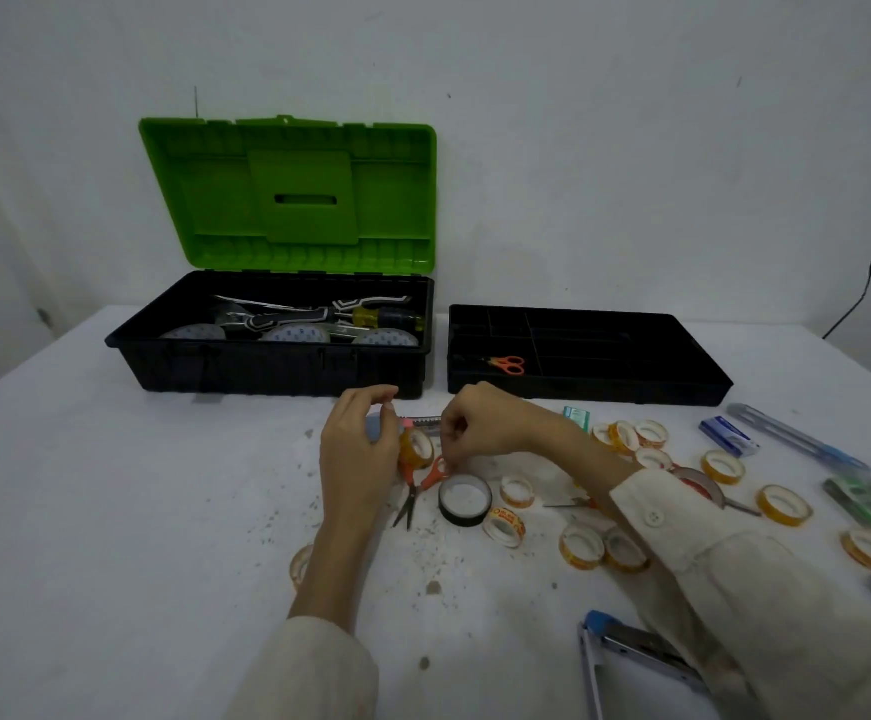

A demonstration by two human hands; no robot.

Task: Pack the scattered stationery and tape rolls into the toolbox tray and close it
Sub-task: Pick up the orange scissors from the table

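Left hand (358,449): at the centre of the white surface (111,511), fingers loosely curled, thumb and forefinger a little apart with nothing seen between them. A yellow-rimmed tape roll (419,449) lies just beside it at 3 o'clock; contact unclear.
Right hand (485,423): at 3 o'clock of the left one, fingers curled down onto the handle of the small orange-handled scissors (415,493). I cannot tell whether it pinches or only touches.
Scissors: flat on the surface, blades toward 6 o'clock.
Black tape roll (464,500): just beside the blades, at 3 o'clock.
Black divided plastic tray (683,387): at 1 o'clock of the hands, with a second orange-handled pair (507,364) in its near-left compartment.
Black toolbox with open green lid (267,366): at 11 o'clock, beside the tray, with tools and pale rolls inside.
Scattered yellow tape rolls (784,504): spread from 3 to 5 o'clock of the right hand.
Blue box (729,435) and green box (862,501): far out at 3 o'clock.
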